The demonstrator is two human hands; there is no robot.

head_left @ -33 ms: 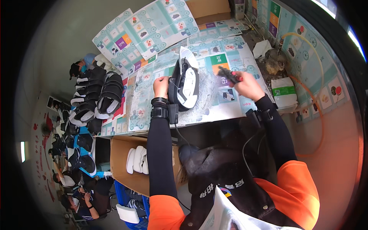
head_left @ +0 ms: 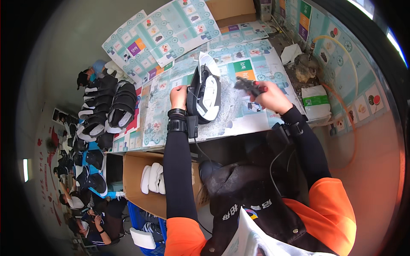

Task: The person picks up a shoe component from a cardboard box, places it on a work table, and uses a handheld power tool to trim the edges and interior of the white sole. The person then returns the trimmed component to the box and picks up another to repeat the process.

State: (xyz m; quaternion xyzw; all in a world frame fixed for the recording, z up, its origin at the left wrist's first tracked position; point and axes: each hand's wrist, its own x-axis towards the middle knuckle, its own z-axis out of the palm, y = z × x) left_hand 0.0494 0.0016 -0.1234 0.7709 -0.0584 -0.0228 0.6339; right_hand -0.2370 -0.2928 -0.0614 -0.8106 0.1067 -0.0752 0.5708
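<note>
A black-and-white shoe (head_left: 209, 96) lies tipped over on the printed sheets covering the table, its white inside facing right. My left hand (head_left: 178, 97) is closed at the shoe's dark left edge, gripping it; the fingertips are partly hidden. To the right of the shoe, my right hand (head_left: 273, 98) is wrapped round a dark hand tool with red parts (head_left: 251, 87). Its exact kind I cannot make out. The tool's front end points left toward the shoe, with a gap between them. Grey dust marks the sheet (head_left: 232, 100) under that gap.
Rows of black-and-white shoes (head_left: 98, 104) stand beyond the table's left side. Below it, a cardboard box (head_left: 132, 170) holds white pads, beside a blue basket (head_left: 136, 215). A white-and-green packet (head_left: 316, 102) and an orange hose (head_left: 352, 128) are at right. Several people work at left.
My right hand has shifted slightly left with the dark tool, bringing its front end closer to the shoe. My left hand and the shoe stay almost in place.
</note>
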